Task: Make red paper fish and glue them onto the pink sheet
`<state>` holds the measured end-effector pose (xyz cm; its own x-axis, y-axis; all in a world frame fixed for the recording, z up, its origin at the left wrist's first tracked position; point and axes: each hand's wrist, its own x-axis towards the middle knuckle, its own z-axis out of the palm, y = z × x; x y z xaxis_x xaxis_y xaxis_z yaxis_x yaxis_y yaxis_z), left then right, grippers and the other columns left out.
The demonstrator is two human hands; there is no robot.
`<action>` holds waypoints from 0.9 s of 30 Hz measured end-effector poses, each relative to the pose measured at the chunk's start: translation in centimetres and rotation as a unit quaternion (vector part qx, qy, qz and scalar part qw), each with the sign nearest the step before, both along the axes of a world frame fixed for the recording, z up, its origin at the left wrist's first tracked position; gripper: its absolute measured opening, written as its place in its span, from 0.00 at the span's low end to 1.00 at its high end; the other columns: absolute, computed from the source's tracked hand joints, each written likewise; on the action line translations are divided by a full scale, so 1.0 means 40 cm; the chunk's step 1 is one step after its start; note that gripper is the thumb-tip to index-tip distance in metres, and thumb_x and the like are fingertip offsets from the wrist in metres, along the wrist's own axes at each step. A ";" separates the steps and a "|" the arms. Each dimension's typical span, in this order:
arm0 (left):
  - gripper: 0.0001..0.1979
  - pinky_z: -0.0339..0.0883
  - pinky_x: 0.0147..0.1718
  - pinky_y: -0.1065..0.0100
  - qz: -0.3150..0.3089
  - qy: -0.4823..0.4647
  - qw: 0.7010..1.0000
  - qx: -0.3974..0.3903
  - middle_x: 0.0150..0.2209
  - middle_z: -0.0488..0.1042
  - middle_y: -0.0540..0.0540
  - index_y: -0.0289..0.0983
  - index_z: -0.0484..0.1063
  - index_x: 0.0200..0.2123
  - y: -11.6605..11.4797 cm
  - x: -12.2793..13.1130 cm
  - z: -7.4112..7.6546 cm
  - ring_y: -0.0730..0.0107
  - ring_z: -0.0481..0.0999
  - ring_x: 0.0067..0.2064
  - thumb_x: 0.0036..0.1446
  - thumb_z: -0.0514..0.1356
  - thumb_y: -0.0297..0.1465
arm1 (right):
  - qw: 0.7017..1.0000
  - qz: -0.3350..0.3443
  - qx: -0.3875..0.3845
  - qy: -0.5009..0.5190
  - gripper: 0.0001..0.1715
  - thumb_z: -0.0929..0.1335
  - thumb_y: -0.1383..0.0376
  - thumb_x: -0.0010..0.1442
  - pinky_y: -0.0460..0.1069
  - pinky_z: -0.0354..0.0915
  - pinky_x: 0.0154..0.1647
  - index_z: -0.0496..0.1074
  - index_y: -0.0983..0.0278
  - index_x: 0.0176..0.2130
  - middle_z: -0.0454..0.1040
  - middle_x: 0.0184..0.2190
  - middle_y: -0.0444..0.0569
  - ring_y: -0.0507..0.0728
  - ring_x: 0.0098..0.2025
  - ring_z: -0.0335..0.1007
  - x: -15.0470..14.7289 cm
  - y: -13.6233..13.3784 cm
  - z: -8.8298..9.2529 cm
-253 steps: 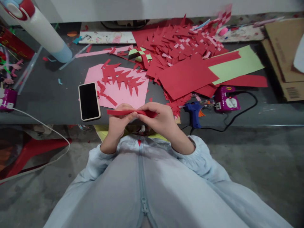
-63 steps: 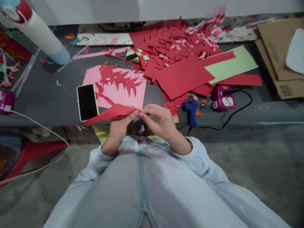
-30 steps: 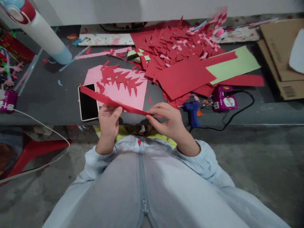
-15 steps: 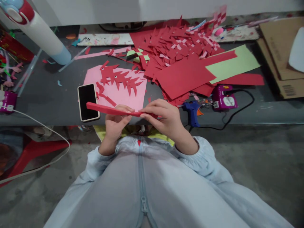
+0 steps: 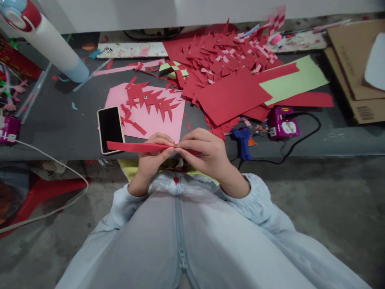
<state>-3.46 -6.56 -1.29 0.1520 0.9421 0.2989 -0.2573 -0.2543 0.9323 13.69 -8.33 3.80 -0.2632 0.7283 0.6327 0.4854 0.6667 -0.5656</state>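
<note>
A long red paper strip [image 5: 132, 147] is pinched between the fingers of both hands at the table's front edge. My left hand [image 5: 154, 154] grips it near its middle, thumb in front and fingers behind. My right hand [image 5: 207, 150] pinches the strip beside the left fingertips, with a bit of red showing under its fingers. The strip's free end reaches left over a phone [image 5: 110, 126]. Just beyond the hands lies a pink sheet [image 5: 162, 130] carrying red spiky paper cutouts [image 5: 147, 97] with small eyes.
A heap of red paper pieces [image 5: 216, 56] lies behind red sheets [image 5: 234, 98] and a light green sheet [image 5: 296, 80]. On the right are a blue glue gun [image 5: 241, 142], a purple box [image 5: 282, 124] with a black cable, and cardboard [image 5: 355, 64]. A bottle [image 5: 57, 48] stands back left.
My left hand has shifted right, closer to the right fingertips. The strip's left end has dropped slightly and now lies more level.
</note>
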 end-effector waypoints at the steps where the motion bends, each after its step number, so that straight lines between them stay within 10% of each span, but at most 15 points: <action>1: 0.03 0.72 0.41 0.66 0.007 0.003 1.000 -0.001 0.33 0.78 0.49 0.44 0.81 0.31 0.000 0.001 0.001 0.71 0.78 0.38 0.52 0.71 0.35 | 1.000 -0.001 -0.012 0.000 0.06 0.69 0.68 0.63 0.50 0.70 0.35 0.77 0.62 0.35 0.79 0.30 0.49 0.54 0.33 0.74 -0.001 -0.001 -0.001; 27: 0.17 0.60 0.23 0.76 0.161 -0.034 0.969 -0.185 0.18 0.71 0.54 0.37 0.76 0.19 0.060 -0.080 0.058 0.82 0.66 0.21 0.34 0.78 0.40 | 0.961 0.006 -0.261 0.087 0.08 0.70 0.66 0.60 0.48 0.65 0.31 0.76 0.62 0.28 0.78 0.26 0.46 0.52 0.29 0.72 0.045 -0.022 -0.048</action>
<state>-6.66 -4.16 1.05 -0.1752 0.9821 -0.0696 -0.2834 0.0174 0.9589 15.50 -9.20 1.86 -0.1960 0.9563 0.2172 0.3473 0.2748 -0.8966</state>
